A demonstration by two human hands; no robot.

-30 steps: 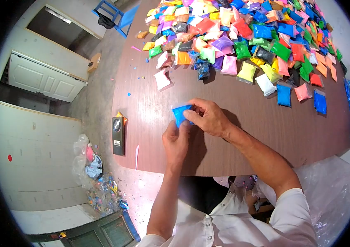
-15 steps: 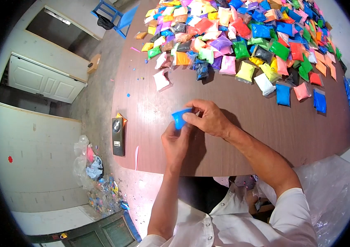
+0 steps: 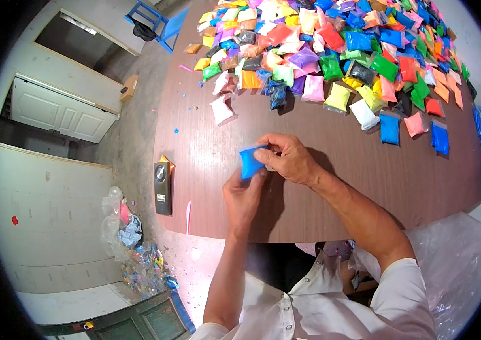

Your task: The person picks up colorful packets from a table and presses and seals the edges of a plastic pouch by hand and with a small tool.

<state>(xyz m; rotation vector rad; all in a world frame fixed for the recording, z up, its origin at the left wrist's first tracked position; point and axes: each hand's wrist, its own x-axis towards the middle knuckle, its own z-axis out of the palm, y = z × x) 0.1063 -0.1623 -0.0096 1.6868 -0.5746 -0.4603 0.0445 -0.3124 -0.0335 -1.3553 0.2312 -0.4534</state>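
Tbl: L hand + R hand grip pinched shut on blue pkt, long axis ~up-down.

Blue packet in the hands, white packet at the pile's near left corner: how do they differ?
The blue packet is vivid blue; the white packet is pale. The blue packet is held by the left hand and right hand; the white packet lies on the table, untouched. The blue packet is partly hidden by the hands; the white packet shows whole. Both look filled.
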